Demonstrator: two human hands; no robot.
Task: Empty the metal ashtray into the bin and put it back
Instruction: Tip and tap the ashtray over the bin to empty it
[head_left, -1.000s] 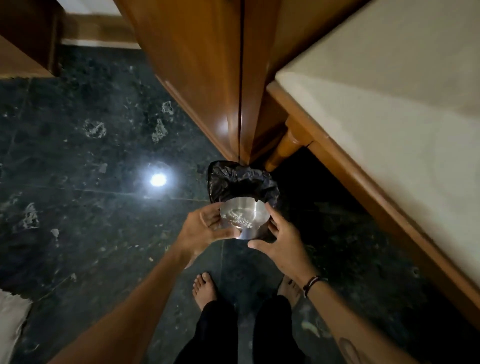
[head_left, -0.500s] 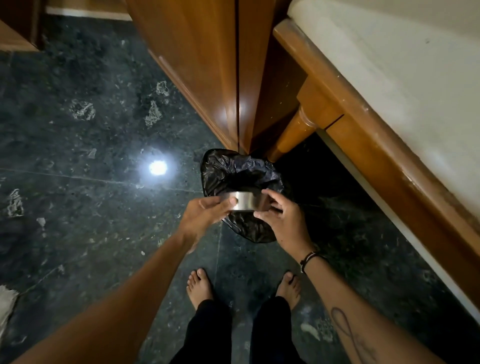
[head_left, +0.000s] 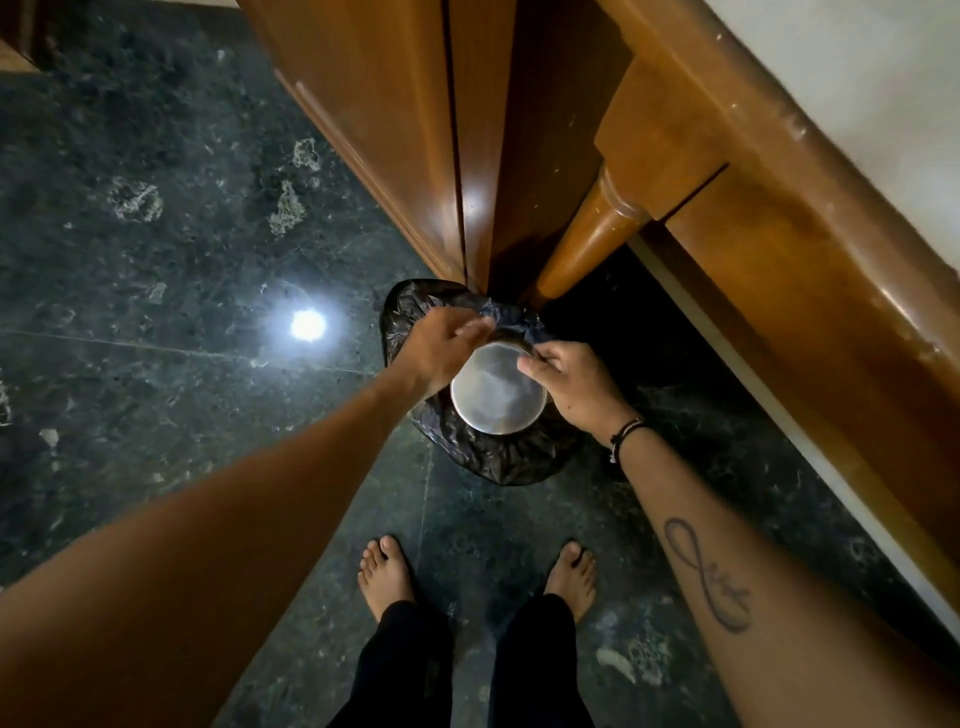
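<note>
The metal ashtray (head_left: 497, 388) is held upside down directly over the bin (head_left: 483, 457), whose black liner bag is seen bunched around the opening, with the round flat underside of the ashtray turned up toward the camera. It is gripped at its rim from two sides: the left hand (head_left: 441, 349) is closed on the edge at about 11 o'clock, and the right hand (head_left: 569, 382) is closed on the edge at about 2 o'clock, fingers (head_left: 530, 364) curled over the wall of the dish. The bin stands on the dark stone floor (head_left: 156, 312), tucked at 12 o'clock against a wooden cabinet (head_left: 395, 130) and beside the turned leg of a bed frame (head_left: 779, 234) that runs off toward 3 o'clock. The ashtray is judged to be light, rigid and thin-walled, so no give is to be expected under pressure, and its polished surface is likely to be slippery, more so if ash dust clings to it. A pinch across the rim at opposite points, as is applied here, is thought the surest hold, since the smooth base offers nothing to catch. Whether any ash remains inside cannot be told, the hollow being turned away. A slip would most probably drop the dish into the soft liner
</note>
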